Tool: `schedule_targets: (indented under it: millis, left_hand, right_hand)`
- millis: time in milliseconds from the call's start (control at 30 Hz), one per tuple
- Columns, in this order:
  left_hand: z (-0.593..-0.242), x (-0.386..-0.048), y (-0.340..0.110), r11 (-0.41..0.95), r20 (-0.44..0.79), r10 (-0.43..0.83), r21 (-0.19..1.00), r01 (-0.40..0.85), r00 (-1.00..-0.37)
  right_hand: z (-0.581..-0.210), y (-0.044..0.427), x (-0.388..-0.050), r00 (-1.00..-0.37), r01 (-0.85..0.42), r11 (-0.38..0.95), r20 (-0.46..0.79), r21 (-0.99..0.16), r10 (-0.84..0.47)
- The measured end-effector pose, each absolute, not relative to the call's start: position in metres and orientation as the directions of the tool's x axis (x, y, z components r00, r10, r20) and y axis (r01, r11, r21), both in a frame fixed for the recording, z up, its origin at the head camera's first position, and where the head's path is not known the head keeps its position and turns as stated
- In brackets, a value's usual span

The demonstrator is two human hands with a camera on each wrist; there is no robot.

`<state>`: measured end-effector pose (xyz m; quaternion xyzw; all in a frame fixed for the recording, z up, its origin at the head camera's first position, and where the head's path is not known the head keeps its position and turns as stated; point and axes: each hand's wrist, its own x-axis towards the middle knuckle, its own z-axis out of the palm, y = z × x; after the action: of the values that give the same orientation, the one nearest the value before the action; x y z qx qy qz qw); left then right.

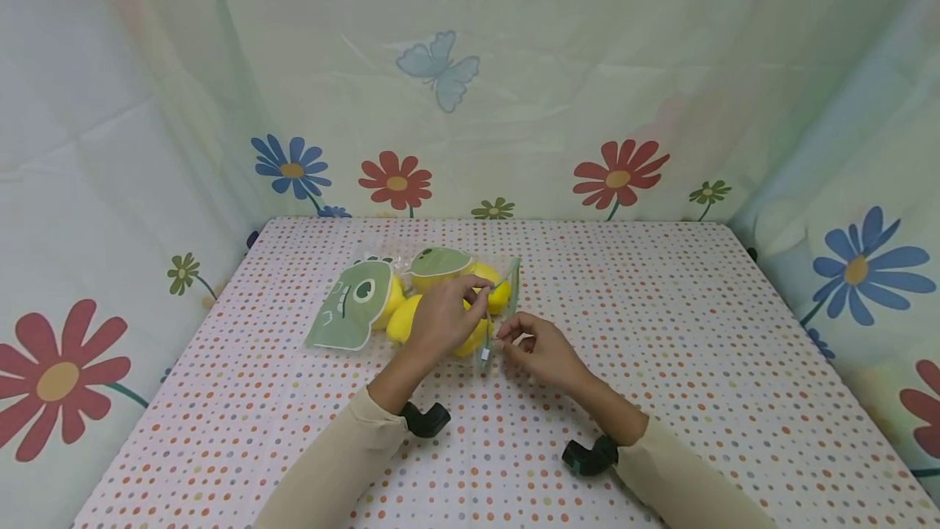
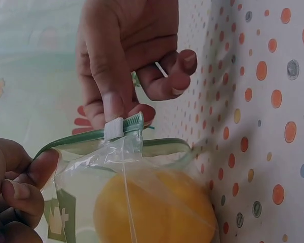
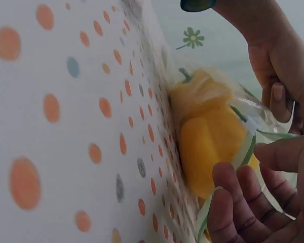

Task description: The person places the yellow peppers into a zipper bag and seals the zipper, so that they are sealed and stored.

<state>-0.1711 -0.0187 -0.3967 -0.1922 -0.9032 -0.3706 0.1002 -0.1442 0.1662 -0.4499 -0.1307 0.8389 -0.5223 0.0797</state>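
A clear zip bag (image 1: 514,288) with a green zip strip lies on the table and holds yellow bell peppers (image 3: 205,147), one showing a green stem. A green one-eyed monster print (image 1: 345,313) lies at its left, and whether it belongs to the same bag I cannot tell. With thumb and finger my left hand (image 1: 448,313) pinches the bag's green rim, seen at the left edge of the left wrist view. My right hand (image 1: 539,353) pinches the bag's near corner, its thumb touching the white slider (image 2: 113,129). The bag's mouth gapes beyond the slider.
The table (image 1: 646,333) wears a white cloth with coloured dots. Curtains with flower prints hang at the back (image 1: 514,104) and on both sides. A black device (image 1: 426,420) sits under the left wrist and another black device (image 1: 590,457) under the right.
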Motion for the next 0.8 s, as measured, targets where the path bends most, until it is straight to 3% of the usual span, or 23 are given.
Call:
schedule_targets:
  millis: [100, 167, 300, 367, 633, 800]
  left_hand:
    - [-0.396, -0.171, -0.018, 0.649, 0.329, 0.275, 0.629, 0.427, -0.903]
    - [-0.396, -0.171, -0.018, 0.65, 0.327, 0.277, 0.629, 0.427, -0.904]
    - [-0.396, -0.17, -0.018, 0.655, 0.321, 0.278, 0.626, 0.423, -0.905]
    - [-0.396, -0.17, -0.018, 0.659, 0.321, 0.279, 0.622, 0.423, -0.905]
    - [-0.395, -0.17, -0.019, 0.666, 0.303, 0.276, 0.624, 0.409, -0.912]
    - [-0.393, -0.169, -0.018, 0.677, 0.291, 0.271, 0.62, 0.397, -0.917]
  right_hand:
    - [-0.449, 0.165, -0.138, -0.937, -0.22, 0.412, 0.073, -0.884, -0.342]
    - [-0.449, 0.164, -0.134, -0.904, -0.365, 0.443, 0.199, -0.819, -0.378]
    - [-0.448, 0.161, -0.129, -0.736, -0.677, 0.504, 0.492, -0.536, -0.464]
    - [-0.446, 0.159, -0.129, -0.647, -0.757, 0.511, 0.578, -0.407, -0.498]
    - [-0.439, 0.159, -0.139, -0.452, -0.84, 0.54, 0.624, -0.057, -0.638]
    - [-0.434, 0.164, -0.145, -0.393, -0.87, 0.494, 0.593, 0.009, -0.703]
